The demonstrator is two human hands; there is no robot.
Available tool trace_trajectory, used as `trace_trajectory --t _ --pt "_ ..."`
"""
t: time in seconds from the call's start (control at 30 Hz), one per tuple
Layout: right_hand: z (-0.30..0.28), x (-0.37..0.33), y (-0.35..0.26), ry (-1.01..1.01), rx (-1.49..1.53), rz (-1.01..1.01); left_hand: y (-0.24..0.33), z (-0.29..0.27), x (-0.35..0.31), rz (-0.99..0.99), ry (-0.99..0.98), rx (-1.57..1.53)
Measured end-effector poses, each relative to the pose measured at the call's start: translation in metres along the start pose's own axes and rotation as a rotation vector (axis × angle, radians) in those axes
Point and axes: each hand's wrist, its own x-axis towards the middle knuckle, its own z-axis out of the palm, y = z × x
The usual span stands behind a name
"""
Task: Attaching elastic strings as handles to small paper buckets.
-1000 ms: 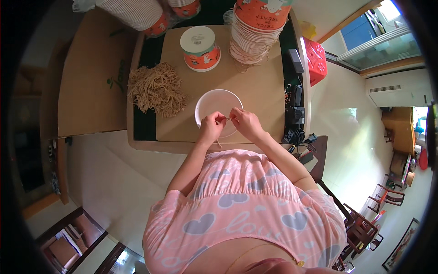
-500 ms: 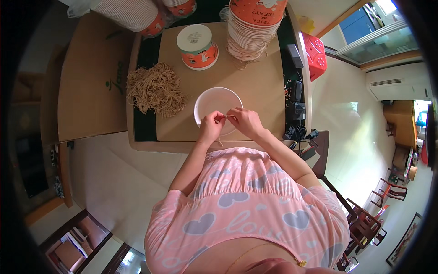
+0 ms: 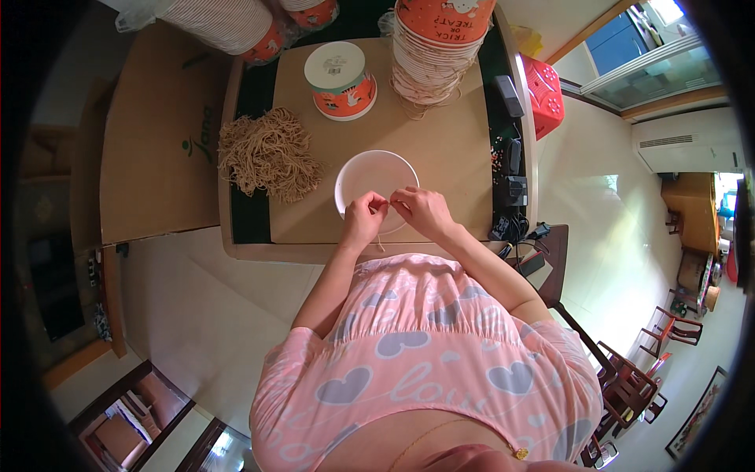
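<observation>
Cord (image 3: 381, 241) hung on the near side of the white paper tub (image 3: 377, 164), seemingly pinched by left hand (image 3: 365, 218) and right hand (image 3: 425, 212) for precision, tangled twine (image 3: 271, 153) reachable leftward of it.

Red plastic stool (image 3: 543, 101), cardboard box (image 3: 157, 157), black power adapters (image 3: 514, 191), dark wooden chairs (image 3: 628, 389)

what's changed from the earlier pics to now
Very little: the view shifted slightly, and nothing was visibly taken up or let go. The left hand and right hand stay close together over the white bowl, a strand dangling below the left. The twine pile stayed put.
</observation>
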Motion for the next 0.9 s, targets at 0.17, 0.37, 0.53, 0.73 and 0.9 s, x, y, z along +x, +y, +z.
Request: trace_trajectory --t 0.17,0.37,0.53,0.73,0.9 --pt "0.0 0.0 0.0 -0.004 -0.012 0.006 0.002 -0.001 -0.001 -0.009 -0.001 -0.004" --pt "0.002 -0.001 0.001 0.016 -0.029 -0.009 -0.001 0.001 -0.001 0.02 0.006 -0.011" --pt "0.002 -0.002 0.003 -0.009 -0.042 -0.008 0.005 -0.001 -0.001 0.005 -0.004 0.016" --pt "0.0 -0.001 0.0 0.038 0.044 -0.003 -0.002 -0.002 0.0 0.03 0.035 0.061" --pt "-0.001 -0.001 0.003 0.043 0.032 0.003 -0.007 -0.001 0.001 0.051 0.026 -0.03"
